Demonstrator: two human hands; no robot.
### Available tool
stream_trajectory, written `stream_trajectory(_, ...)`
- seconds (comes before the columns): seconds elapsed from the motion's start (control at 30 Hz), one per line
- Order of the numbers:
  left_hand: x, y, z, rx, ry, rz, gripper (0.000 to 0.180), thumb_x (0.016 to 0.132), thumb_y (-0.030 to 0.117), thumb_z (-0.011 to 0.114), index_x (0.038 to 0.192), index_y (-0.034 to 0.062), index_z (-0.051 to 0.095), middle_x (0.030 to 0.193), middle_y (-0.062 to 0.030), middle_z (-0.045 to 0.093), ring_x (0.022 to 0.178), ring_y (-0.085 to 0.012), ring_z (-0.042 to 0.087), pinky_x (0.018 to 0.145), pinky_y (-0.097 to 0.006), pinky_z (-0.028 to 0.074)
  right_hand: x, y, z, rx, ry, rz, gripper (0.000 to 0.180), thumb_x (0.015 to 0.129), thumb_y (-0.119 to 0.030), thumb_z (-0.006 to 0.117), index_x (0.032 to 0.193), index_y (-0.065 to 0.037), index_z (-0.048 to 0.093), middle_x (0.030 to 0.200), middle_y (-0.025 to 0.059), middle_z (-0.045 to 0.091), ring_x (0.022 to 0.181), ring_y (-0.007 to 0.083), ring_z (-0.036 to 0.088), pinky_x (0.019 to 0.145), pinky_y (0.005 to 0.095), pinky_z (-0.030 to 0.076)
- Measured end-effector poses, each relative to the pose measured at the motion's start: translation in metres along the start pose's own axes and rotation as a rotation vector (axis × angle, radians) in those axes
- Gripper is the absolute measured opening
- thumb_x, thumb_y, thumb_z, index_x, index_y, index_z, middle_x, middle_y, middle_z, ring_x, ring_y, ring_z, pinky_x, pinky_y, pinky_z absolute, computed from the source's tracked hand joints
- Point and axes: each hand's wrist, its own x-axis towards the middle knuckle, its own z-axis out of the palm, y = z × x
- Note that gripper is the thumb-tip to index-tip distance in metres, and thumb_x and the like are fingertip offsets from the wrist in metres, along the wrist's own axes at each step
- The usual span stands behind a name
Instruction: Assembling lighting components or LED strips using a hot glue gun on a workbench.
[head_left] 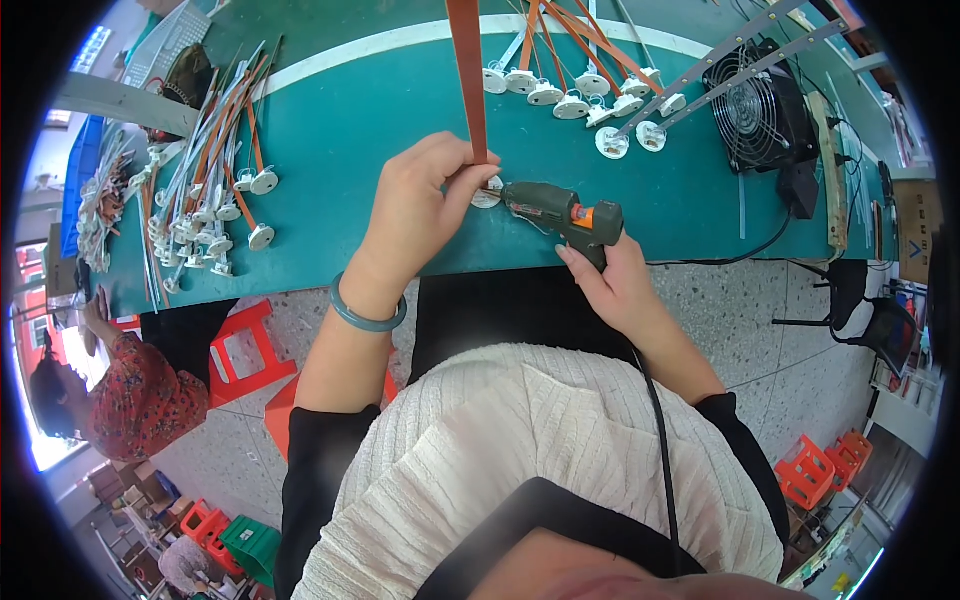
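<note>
My left hand (430, 190) pinches the lower end of a flat brown strip (467, 80) that stands up from the table. Under its fingertips a small white disc (487, 197) lies on the green tabletop, partly hidden by the hand. In my right hand (615, 275) is a dark green glue gun (545, 205) with an orange part at its back. Its nozzle points left and reaches the foot of the strip at the disc; whether glue is coming out cannot be made out.
Several strips on white discs (570, 105) lie at the back, and bundles of them (205, 215) at the left. A black fan (757, 105) stands at the back right. The glue gun's black cable (662, 450) hangs over my front. Another person (150, 395) sits at the far left.
</note>
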Motion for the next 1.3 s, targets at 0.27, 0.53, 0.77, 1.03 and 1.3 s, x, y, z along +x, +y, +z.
stream_trajectory(0.27,-0.001,0.006,-0.001,-0.020,-0.016,-0.041,0.008,0.084,0.003,0.074,0.093,0.0022,0.073,0.081,-0.0114,0.066,0.071,-0.0265,0.065,0.063,-0.033,0.051,-0.005,-0.001,-0.002,0.088,0.007,0.124,0.023,0.095,-0.010,0.067,0.113,0.000,0.057,0.077,0.0018,0.060,0.060,0.0101,0.057,0.055,0.0264,0.046)
stream_trajectory(0.53,0.000,0.011,-0.005,0.045,-0.105,-0.030,0.007,0.089,0.002,0.067,0.096,0.0014,0.067,0.087,-0.0133,0.064,0.079,-0.0317,0.064,0.070,-0.038,0.052,-0.002,-0.002,-0.005,0.174,-0.006,0.189,0.028,0.096,-0.008,0.065,0.121,0.001,0.056,0.088,0.0045,0.065,0.061,0.0090,0.056,0.057,0.0245,0.047)
stream_trajectory(0.77,0.004,0.016,-0.019,-0.062,-0.280,-0.061,0.012,0.091,-0.002,0.060,0.103,-0.0011,0.063,0.095,-0.0174,0.064,0.089,-0.0348,0.064,0.077,-0.039,0.052,-0.007,0.005,-0.016,0.558,-0.074,0.310,0.038,0.099,-0.006,0.058,0.135,0.003,0.050,0.113,0.0146,0.069,0.068,0.0088,0.056,0.060,0.0227,0.049)
stream_trajectory(1.03,0.002,0.018,-0.012,-0.006,-0.267,-0.035,0.015,0.091,-0.004,0.059,0.105,-0.0001,0.064,0.099,-0.0176,0.065,0.093,-0.0364,0.065,0.083,-0.041,0.052,-0.007,0.002,-0.014,0.518,-0.073,0.318,0.035,0.098,-0.007,0.059,0.131,0.004,0.053,0.110,0.0127,0.069,0.067,0.0084,0.056,0.058,0.0232,0.048)
stream_trajectory(1.3,-0.001,0.020,-0.011,0.001,-0.262,-0.040,0.016,0.090,-0.004,0.059,0.105,0.0005,0.064,0.099,-0.0168,0.065,0.092,-0.0357,0.065,0.082,-0.040,0.053,-0.006,0.002,-0.010,0.320,-0.068,0.268,0.021,0.098,-0.009,0.061,0.115,0.003,0.057,0.094,0.0075,0.065,0.062,0.0082,0.055,0.055,0.0239,0.046)
